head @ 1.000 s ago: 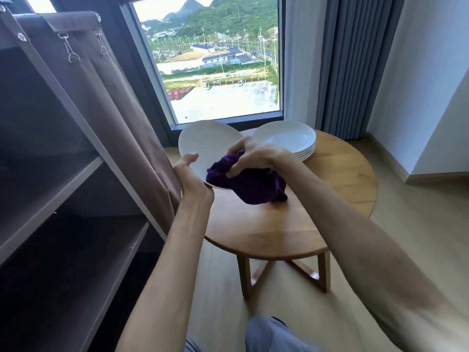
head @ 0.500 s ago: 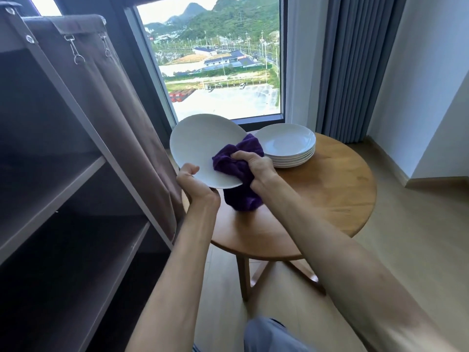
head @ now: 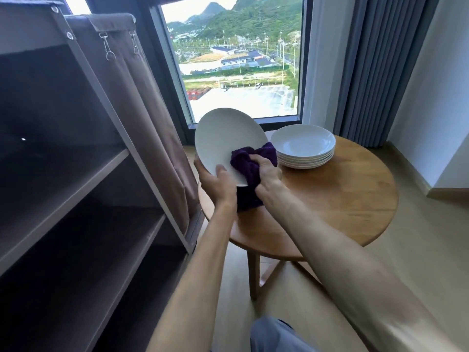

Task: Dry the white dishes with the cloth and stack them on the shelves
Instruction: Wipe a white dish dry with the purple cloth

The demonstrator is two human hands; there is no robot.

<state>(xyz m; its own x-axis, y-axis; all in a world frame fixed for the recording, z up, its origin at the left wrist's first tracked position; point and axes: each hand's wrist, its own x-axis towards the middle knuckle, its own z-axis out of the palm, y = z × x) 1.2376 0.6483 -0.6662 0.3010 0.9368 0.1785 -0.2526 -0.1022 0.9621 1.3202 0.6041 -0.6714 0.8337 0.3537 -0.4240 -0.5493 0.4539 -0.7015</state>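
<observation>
1. Left hand holds a white plate by its lower rim, thumb on the near face, the other fingers hidden behind. The plate is tilted up on edge in the air, over the left edge of the round worktop and just right of the shelf unit.
2. Right hand is curled round a bunched purple cloth and presses it against the plate's lower right edge. Part of the cloth hangs below the plate.
3. Plate handling, judged: glazed ceramic, rigid, moderately heavy, brittle. The smooth glaze is likely slippery if damp. A one-hand rim pinch is marginal while the other hand pushes on it, so support behind the rim matters.
4. Best hold: opposite rim points, or the rim with fingers spread under the back. Avoid pinching the wet face.
5. Cloth: soft, thick, terry-like, compliant. It conforms to the shallow dish curve and adds grip.
6. Stack of white plates sits on the worktop just right of the held plate, apart from it. They are shallow, coupe-shaped and nested neatly. Whether they are wet cannot be told.
7. Worktop: smooth, varnished light wood on wooden legs. A hard surface, so a dropped plate would probably chip.
8. Shelves: flat dark boards in a pale frame, with a brown fabric cover clipped back. No dishes are visible on them. Judged: task is at an early stage.
</observation>
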